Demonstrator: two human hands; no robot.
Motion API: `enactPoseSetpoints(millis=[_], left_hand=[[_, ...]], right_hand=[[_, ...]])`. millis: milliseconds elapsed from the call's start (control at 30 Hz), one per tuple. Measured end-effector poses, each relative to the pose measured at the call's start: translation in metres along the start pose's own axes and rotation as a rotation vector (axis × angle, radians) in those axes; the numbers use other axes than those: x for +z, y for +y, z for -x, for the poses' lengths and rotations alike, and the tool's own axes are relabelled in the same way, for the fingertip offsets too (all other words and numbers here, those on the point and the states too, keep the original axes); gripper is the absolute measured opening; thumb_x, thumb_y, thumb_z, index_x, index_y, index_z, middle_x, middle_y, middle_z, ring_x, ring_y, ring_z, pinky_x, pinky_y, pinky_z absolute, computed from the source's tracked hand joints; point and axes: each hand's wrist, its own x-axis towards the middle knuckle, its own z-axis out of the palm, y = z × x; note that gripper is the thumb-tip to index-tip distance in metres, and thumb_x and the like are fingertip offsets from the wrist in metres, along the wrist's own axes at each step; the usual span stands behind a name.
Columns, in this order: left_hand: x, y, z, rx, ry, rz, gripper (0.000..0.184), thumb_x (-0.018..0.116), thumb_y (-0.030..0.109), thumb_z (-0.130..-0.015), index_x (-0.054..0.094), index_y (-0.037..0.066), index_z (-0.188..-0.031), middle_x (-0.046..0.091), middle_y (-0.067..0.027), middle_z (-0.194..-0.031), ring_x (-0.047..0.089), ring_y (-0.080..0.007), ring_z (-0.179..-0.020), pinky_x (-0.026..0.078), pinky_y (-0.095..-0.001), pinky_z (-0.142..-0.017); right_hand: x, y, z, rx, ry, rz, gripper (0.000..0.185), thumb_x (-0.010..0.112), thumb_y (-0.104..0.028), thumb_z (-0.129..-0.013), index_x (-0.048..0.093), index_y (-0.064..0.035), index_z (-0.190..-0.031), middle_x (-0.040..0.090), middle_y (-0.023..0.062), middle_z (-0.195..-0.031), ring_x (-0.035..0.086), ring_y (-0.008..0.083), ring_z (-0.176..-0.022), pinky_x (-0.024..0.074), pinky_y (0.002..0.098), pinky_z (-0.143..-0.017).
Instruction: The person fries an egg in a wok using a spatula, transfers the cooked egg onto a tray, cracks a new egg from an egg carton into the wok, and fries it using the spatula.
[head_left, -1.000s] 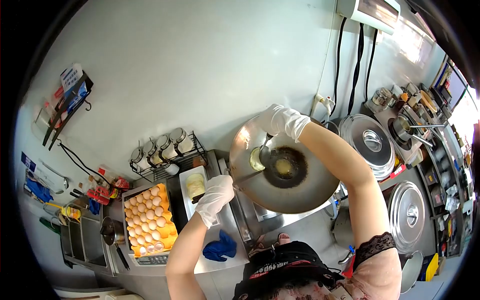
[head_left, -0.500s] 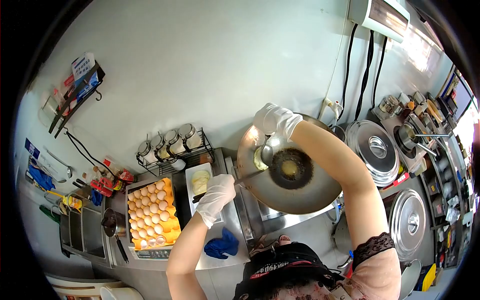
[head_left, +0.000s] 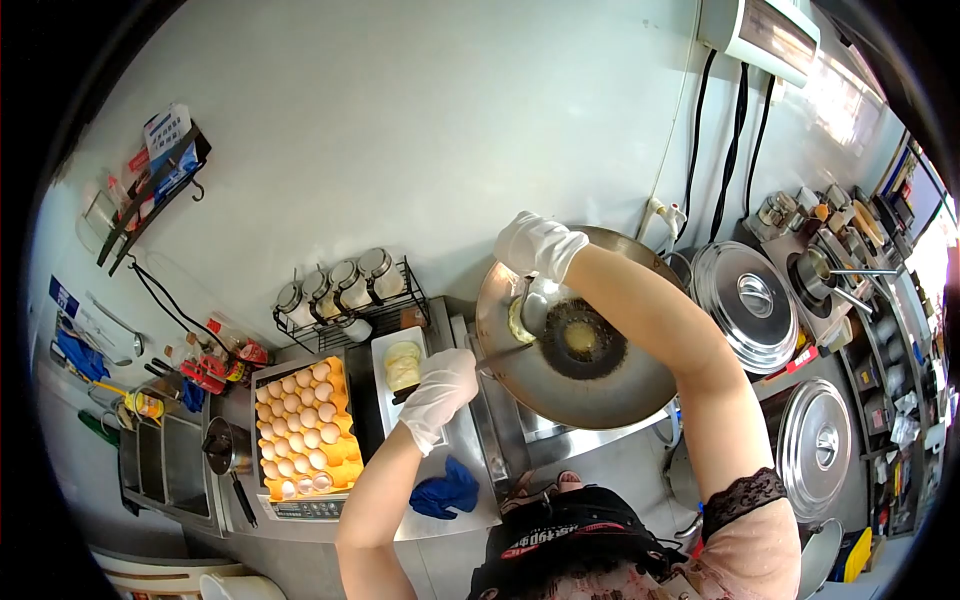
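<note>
A large metal wok has a dark patch with yellowish liquid at its bottom. My left hand, in a white glove, is closed around the dark handle of a long metal utensil; its tip reaches into the wok, and its exact kind is unclear. Over the wok's far left side my gloved right hand is closed on a shiny ladle, whose handle is mostly hidden. Beside the ladle, a pale yellow folded piece of egg rests against the wok wall. More pale yellow pieces lie on a white tray.
An orange carton of eggs stands at left. Behind it, a black wire rack holds several jars. Lidded pots stand to the wok's right. A crumpled blue cloth lies on the counter's front.
My right hand has moved slightly left, and the ladle has tilted beside the egg piece. My left hand and its utensil have shifted slightly right.
</note>
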Motion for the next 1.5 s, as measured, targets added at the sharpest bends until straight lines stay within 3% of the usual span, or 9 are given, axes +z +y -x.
enactPoseSetpoints(millis=[200, 300, 367, 467, 1000, 1067, 1200, 1267, 1500], left_hand=[[0.013, -0.002, -0.010, 0.031, 0.017, -0.018, 0.026, 0.057, 0.009, -0.079, 0.074, 0.012, -0.098, 0.070, -0.0146, -0.097, 0.067, -0.0335, -0.095, 0.053, -0.0410, -0.080], [0.018, -0.003, -0.013, 0.043, 0.066, 0.015, 0.023, 0.056, 0.008, -0.078, 0.074, 0.011, -0.093, 0.070, -0.0158, -0.094, 0.067, -0.0340, -0.093, 0.053, -0.0416, -0.079], [0.012, -0.001, -0.010, 0.063, 0.061, 0.019, 0.020, 0.059, 0.008, -0.079, 0.073, 0.006, -0.091, 0.070, -0.0176, -0.094, 0.068, -0.0348, -0.092, 0.054, -0.0413, -0.078], [0.009, 0.003, -0.007, 0.079, 0.075, 0.036, 0.017, 0.061, 0.008, -0.079, 0.073, 0.003, -0.089, 0.070, -0.0195, -0.093, 0.069, -0.0357, -0.091, 0.054, -0.0412, -0.076], [0.004, 0.011, -0.009, 0.078, 0.075, 0.047, 0.017, 0.061, 0.008, -0.080, 0.073, 0.004, -0.091, 0.071, -0.0173, -0.094, 0.069, -0.0337, -0.091, 0.055, -0.0410, -0.076], [0.002, 0.015, -0.009, 0.074, 0.067, 0.040, 0.017, 0.061, 0.008, -0.080, 0.073, 0.004, -0.091, 0.071, -0.0174, -0.094, 0.069, -0.0336, -0.092, 0.055, -0.0409, -0.077], [0.015, 0.013, -0.019, 0.092, 0.074, 0.061, 0.019, 0.057, 0.009, -0.079, 0.072, 0.005, -0.090, 0.069, -0.0190, -0.094, 0.067, -0.0360, -0.092, 0.053, -0.0433, -0.079], [0.013, 0.016, -0.019, 0.093, 0.079, 0.076, 0.019, 0.057, 0.009, -0.079, 0.072, 0.005, -0.090, 0.069, -0.0191, -0.093, 0.067, -0.0362, -0.092, 0.053, -0.0436, -0.079], [0.011, 0.025, -0.026, 0.093, 0.059, 0.033, 0.019, 0.060, 0.012, -0.082, 0.073, 0.006, -0.095, 0.071, -0.0153, -0.098, 0.069, -0.0319, -0.094, 0.055, -0.0400, -0.078]], right_hand=[[0.012, -0.014, -0.022, -0.049, 0.033, 0.006, 0.010, 0.068, -0.013, -0.070, 0.074, -0.0092, -0.077, 0.070, 0.0054, -0.076, 0.068, 0.0242, -0.077, 0.0491, 0.0365, -0.070], [0.040, -0.024, -0.039, -0.036, 0.312, 0.037, 0.011, 0.071, -0.018, -0.064, 0.071, -0.0083, -0.069, 0.067, 0.0065, -0.070, 0.067, 0.0242, -0.071, 0.0482, 0.0360, -0.066], [0.031, -0.038, -0.029, 0.152, 0.352, 0.376, 0.019, 0.076, -0.024, -0.057, 0.069, -0.0083, -0.066, 0.065, 0.0064, -0.065, 0.065, 0.0244, -0.066, 0.0476, 0.0364, -0.064], [0.021, -0.031, -0.035, -0.027, 0.239, 0.151, 0.026, 0.078, -0.028, -0.053, 0.069, -0.0079, -0.066, 0.064, 0.0065, -0.064, 0.065, 0.0253, -0.065, 0.0477, 0.0379, -0.063], [0.033, -0.020, -0.056, 0.025, 0.266, 0.066, 0.008, 0.071, -0.018, -0.068, 0.073, -0.0127, -0.073, 0.070, 0.0040, -0.076, 0.068, 0.0221, -0.076, 0.0486, 0.0364, -0.069], [-0.007, -0.017, -0.034, -0.020, -0.143, -0.044, 0.081, 0.055, -0.078, -0.075, 0.072, -0.0046, -0.103, 0.070, 0.0113, -0.094, 0.066, 0.0282, -0.094, 0.0464, 0.0370, -0.091], [0.000, -0.014, -0.041, -0.050, -0.178, -0.044, 0.070, 0.056, -0.070, -0.080, 0.073, -0.0044, -0.098, 0.071, 0.0110, -0.089, 0.066, 0.0281, -0.092, 0.0482, 0.0378, -0.088], [0.033, -0.016, -0.057, 0.022, 0.160, 0.049, 0.011, 0.070, -0.017, -0.072, 0.075, -0.0124, -0.081, 0.072, 0.0030, -0.084, 0.069, 0.0222, -0.083, 0.0500, 0.0362, -0.072], [0.024, -0.013, -0.043, 0.010, 0.142, 0.045, 0.011, 0.070, -0.017, -0.073, 0.075, -0.0119, -0.082, 0.073, 0.0029, -0.085, 0.069, 0.0223, -0.084, 0.0502, 0.0365, -0.073]])
